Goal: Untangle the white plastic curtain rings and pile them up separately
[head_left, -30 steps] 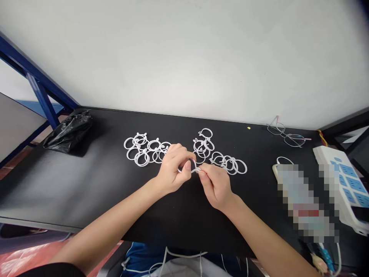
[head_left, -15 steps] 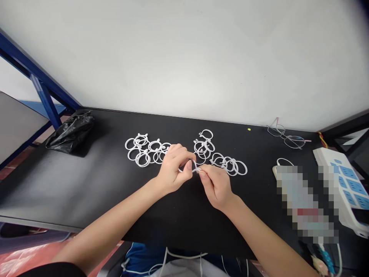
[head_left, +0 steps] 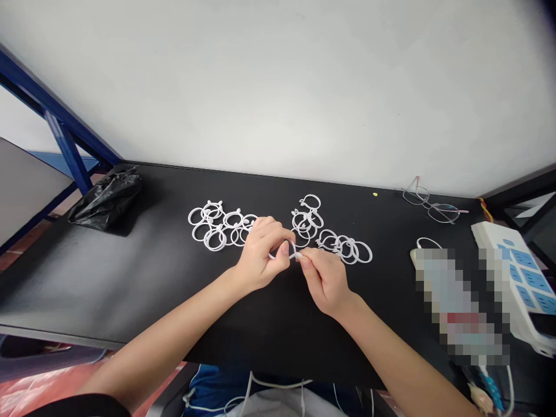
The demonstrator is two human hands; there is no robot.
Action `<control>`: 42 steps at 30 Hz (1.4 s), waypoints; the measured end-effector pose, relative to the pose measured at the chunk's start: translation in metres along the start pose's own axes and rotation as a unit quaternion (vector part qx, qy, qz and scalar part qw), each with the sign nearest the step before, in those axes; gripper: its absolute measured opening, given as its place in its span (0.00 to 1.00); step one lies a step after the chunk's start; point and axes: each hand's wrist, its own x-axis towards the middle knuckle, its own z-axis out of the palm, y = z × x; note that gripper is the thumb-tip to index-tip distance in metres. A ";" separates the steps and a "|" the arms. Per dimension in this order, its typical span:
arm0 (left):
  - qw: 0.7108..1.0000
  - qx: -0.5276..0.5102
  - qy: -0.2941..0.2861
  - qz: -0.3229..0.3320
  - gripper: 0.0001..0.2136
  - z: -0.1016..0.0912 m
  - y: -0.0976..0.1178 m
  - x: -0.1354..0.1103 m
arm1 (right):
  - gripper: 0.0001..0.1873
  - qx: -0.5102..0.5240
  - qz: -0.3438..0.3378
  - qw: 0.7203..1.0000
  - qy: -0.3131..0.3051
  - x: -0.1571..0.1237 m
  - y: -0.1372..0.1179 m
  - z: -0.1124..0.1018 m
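Note:
My left hand [head_left: 260,255] and my right hand [head_left: 325,278] meet over the middle of a black table [head_left: 130,278]. Both pinch one small white plastic ring [head_left: 294,253] between thumb and fingers, the ring mostly hidden by the fingertips. Behind my left hand lies a heap of several white rings [head_left: 217,226]. A second heap of white rings [head_left: 308,217] lies behind my right hand and trails right into more rings [head_left: 351,249].
A crumpled black plastic bag [head_left: 106,197] sits at the table's far left. Wire-framed glasses [head_left: 430,204] lie at the far right by the wall. A white and blue power strip [head_left: 516,278] and a blurred-out object [head_left: 456,307] fill the right end.
Almost nothing. Both hands stay pinched on the same ring; the view shifted slightly.

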 end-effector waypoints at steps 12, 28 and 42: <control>1.000 -0.007 0.001 0.011 0.15 0.001 -0.002 -0.001 | 0.09 0.031 0.006 1.000 0.000 0.001 -0.002 0.000; 0.751 -0.507 0.030 -0.423 0.19 0.006 -0.002 0.009 | 0.06 0.056 0.148 0.987 -0.013 -0.001 -0.003 0.007; 0.528 -0.680 0.099 -0.499 0.18 0.004 -0.014 0.009 | 0.12 -0.038 0.291 0.946 -0.138 0.002 0.003 0.009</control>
